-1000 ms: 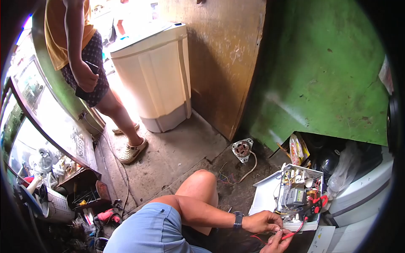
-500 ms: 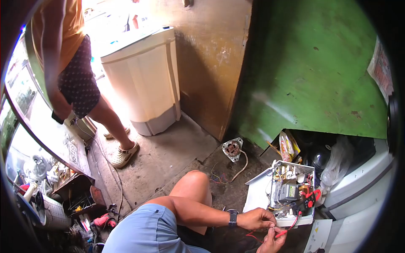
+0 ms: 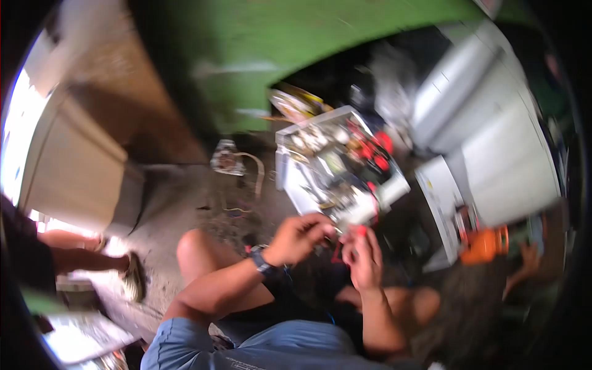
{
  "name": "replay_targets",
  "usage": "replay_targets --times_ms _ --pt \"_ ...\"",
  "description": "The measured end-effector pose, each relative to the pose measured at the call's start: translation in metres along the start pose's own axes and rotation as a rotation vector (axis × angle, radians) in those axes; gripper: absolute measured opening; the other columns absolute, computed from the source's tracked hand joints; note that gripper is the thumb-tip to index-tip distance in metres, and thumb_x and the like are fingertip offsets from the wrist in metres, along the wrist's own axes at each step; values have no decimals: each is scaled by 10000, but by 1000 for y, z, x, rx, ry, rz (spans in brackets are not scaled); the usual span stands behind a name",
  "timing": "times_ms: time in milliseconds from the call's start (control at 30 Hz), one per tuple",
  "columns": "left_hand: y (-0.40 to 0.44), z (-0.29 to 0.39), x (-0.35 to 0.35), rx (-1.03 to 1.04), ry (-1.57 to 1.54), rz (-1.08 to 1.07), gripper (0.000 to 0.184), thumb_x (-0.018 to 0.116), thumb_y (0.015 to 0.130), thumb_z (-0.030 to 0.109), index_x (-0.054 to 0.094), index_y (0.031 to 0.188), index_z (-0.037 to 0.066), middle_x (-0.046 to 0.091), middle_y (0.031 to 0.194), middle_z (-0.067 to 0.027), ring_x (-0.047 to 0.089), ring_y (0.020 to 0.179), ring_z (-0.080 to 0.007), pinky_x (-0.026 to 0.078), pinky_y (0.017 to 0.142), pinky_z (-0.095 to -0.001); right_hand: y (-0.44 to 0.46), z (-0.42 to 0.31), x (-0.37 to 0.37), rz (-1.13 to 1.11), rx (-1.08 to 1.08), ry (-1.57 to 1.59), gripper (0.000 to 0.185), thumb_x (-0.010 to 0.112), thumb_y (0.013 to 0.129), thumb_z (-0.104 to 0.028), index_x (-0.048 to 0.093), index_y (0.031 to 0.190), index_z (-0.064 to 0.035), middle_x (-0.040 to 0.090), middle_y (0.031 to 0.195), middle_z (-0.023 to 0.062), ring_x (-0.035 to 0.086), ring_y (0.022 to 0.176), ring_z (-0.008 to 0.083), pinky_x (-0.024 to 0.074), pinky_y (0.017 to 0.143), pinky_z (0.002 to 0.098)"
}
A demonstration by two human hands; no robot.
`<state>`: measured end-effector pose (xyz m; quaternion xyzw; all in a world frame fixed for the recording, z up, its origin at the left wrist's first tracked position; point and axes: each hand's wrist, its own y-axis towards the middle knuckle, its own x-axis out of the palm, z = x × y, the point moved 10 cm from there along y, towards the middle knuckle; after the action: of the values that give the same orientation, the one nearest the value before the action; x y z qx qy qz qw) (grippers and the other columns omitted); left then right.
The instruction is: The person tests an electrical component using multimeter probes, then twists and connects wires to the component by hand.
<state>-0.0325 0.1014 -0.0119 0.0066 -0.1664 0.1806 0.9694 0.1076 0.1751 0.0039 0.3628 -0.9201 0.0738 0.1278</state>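
A white box of electrical parts (image 3: 296, 191) with an open top lies in front of me, wires and components inside blurred. My left hand (image 3: 296, 239), with a dark watch on its wrist, is closed in a pinch near the box's near edge. What its fingertips hold is too blurred to name. Close beside it, my right hand (image 3: 365, 259) grips a red test probe (image 3: 361, 230), seen partly between the fingers. A red and black multimeter (image 3: 377, 154) rests at the box's right side.
A small motor (image 3: 227, 160) with a pale cable lies on the floor left of the box. White panels (image 3: 505, 160) stand at right, near an orange tool (image 3: 486, 246) and another person's hand (image 3: 529, 262). A person's legs (image 3: 86, 253) are at left, below a cream appliance (image 3: 68, 166).
My view has swung right and down, blurring the picture. Both hands stay close together near the box. The orange tool and another person's hand have come into view at right.
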Motion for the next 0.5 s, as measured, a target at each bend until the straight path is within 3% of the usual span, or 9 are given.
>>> replay_targets --times_ms 133,233,333,500 --pt "3 8 3 37 -12 -38 148 623 1020 122 673 1091 2 719 959 -66 656 845 -118 555 741 -276 -7 -9 4 -64 -5 -213 329 491 1077 -195 536 1350 -16 644 900 48 513 663 62 446 622 214" --pt "4 3 6 35 -27 -51 155 617 1023 118 674 1100 -4 729 974 -89 673 836 -136 561 731 -287 -12 -16 15 -126 -123 -328 389 509 1070 -193 485 1424 -34 663 887 63 552 652 75 486 601 242" --pt "4 5 10 39 19 -52 159 614 1025 123 669 1103 -4 727 973 -90 667 814 -134 561 732 -287 -14 -14 17 -117 -135 -331 349 500 1071 -153 471 1382 4 653 960 106 555 651 87 487 614 236" --pt "3 0 9 28 26 -23 149 624 1021 128 651 1065 -12 724 966 -99 666 784 -137 564 730 -288 -14 -6 14 -85 -148 -339 306 499 1068 -134 486 1336 12 644 971 101 563 651 92 488 595 240"
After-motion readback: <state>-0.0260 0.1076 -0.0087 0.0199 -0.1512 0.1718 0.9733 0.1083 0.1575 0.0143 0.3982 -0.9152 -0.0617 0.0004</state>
